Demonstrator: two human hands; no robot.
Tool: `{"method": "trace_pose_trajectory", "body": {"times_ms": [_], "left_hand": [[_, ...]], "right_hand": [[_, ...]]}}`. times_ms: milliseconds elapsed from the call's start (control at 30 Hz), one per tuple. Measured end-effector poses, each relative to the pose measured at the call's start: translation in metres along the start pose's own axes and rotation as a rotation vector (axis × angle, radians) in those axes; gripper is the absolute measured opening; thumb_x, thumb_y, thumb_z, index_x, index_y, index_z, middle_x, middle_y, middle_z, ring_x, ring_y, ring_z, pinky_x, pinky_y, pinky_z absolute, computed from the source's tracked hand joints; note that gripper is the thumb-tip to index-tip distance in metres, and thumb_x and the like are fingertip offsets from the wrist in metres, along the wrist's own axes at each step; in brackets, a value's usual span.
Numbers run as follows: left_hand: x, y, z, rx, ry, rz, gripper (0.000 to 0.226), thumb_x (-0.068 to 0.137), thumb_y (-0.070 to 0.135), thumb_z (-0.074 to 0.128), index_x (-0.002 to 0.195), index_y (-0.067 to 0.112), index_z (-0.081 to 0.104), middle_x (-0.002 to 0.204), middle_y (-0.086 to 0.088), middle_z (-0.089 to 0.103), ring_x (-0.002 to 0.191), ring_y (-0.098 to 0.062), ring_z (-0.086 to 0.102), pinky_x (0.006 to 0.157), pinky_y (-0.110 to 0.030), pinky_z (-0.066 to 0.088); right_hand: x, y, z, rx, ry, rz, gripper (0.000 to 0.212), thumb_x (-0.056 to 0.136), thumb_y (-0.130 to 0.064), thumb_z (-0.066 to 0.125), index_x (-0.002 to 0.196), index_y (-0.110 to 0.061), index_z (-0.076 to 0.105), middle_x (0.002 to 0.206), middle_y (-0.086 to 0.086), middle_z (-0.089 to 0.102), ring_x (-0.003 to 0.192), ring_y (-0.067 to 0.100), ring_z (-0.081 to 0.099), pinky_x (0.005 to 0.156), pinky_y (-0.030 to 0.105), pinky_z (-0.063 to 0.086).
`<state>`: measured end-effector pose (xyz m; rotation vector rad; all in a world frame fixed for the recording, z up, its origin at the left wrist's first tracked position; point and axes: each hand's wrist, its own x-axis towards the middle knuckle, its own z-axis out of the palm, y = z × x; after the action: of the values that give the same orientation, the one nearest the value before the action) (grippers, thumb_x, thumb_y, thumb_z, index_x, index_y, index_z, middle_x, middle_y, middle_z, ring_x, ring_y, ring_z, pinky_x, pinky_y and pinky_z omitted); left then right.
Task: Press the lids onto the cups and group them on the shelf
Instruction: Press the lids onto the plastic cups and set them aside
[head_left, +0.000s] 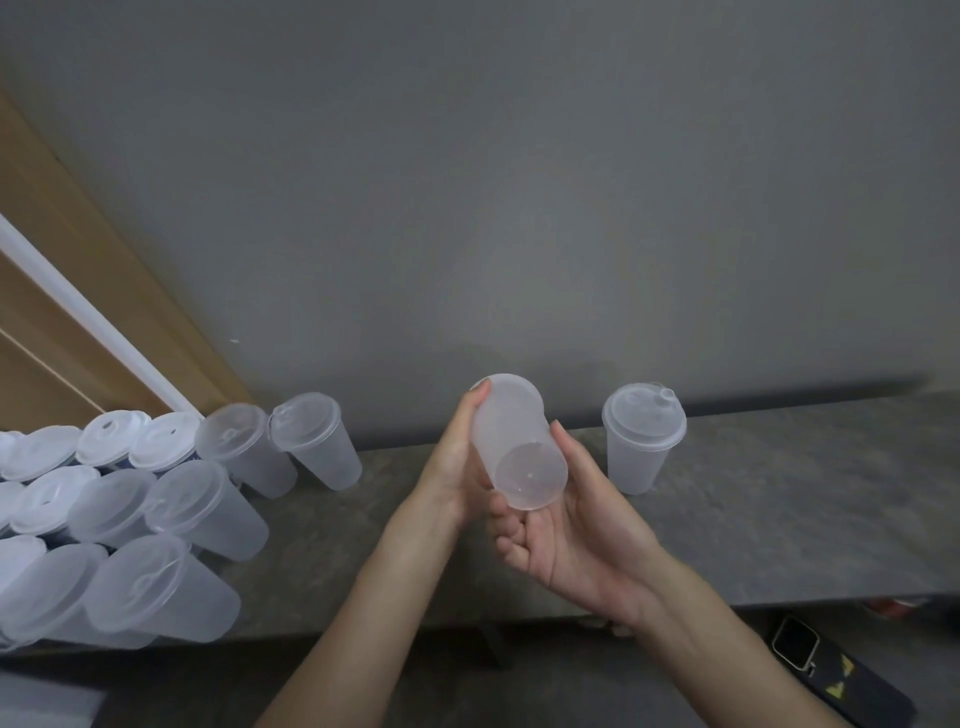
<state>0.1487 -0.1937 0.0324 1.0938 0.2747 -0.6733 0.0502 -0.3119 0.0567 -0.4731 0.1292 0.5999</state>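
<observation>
Cup is tipped in the air above the shelf, its long axis running away from the viewer, base facing the camera, lid toward the wall. Left grip wraps the lidded end; right grip curls under the base.

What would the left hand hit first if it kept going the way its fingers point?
Probably the grey wall behind the shelf: the left hand, gripping the held cup, points up and away, nothing else ahead. Depth is unclear.
</observation>
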Motion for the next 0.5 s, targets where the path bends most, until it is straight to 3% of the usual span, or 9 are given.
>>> {"method": "trace_pose_trajectory", "body": {"times_ms": [133,233,300,400,500], "left_hand": [[-0.004,0.004,0.004,0.003,0.039,0.087,0.070,0.076,0.061,0.071,0.115,0.003,0.070,0.104,-0.019,0.070,0.088,-0.029,0.068,0.087,-0.040,0.053],[-0.004,0.011,0.001,0.092,0.131,0.387,0.068,0.072,0.046,0.079,0.124,0.004,0.065,0.107,-0.014,0.072,0.097,-0.027,0.068,0.084,-0.038,0.056],[-0.008,0.015,-0.002,0.072,0.076,0.469,0.073,0.073,0.043,0.080,0.133,0.005,0.061,0.115,-0.013,0.071,0.105,-0.026,0.067,0.089,-0.038,0.056],[-0.014,0.017,-0.002,-0.005,-0.116,0.424,0.068,0.084,0.048,0.070,0.138,0.007,0.059,0.137,-0.023,0.061,0.127,-0.036,0.058,0.113,-0.052,0.041],[-0.015,0.016,-0.001,0.047,-0.091,0.422,0.086,0.074,0.060,0.079,0.139,0.007,0.058,0.142,-0.030,0.053,0.122,-0.037,0.057,0.114,-0.058,0.036]], "right_hand": [[0.001,-0.002,-0.003,-0.163,0.100,0.007,0.067,0.097,-0.065,0.045,0.109,-0.003,0.067,0.078,0.018,0.064,0.062,0.024,0.066,0.061,0.034,0.060],[0.003,-0.002,-0.016,-0.412,0.240,-0.093,0.070,0.091,-0.062,0.050,0.119,0.001,0.061,0.075,0.015,0.064,0.065,0.022,0.064,0.066,0.033,0.060],[0.001,-0.006,-0.019,-0.346,0.194,-0.076,0.067,0.093,-0.062,0.046,0.116,-0.001,0.061,0.070,0.013,0.060,0.061,0.020,0.060,0.062,0.031,0.058],[-0.005,-0.009,-0.017,-0.080,0.046,-0.002,0.066,0.095,-0.063,0.043,0.112,-0.003,0.065,0.064,0.009,0.053,0.056,0.018,0.056,0.055,0.030,0.054],[-0.003,-0.004,-0.018,-0.217,0.048,-0.058,0.067,0.097,-0.064,0.039,0.117,-0.005,0.063,0.073,0.015,0.061,0.060,0.021,0.061,0.059,0.031,0.057]]}}
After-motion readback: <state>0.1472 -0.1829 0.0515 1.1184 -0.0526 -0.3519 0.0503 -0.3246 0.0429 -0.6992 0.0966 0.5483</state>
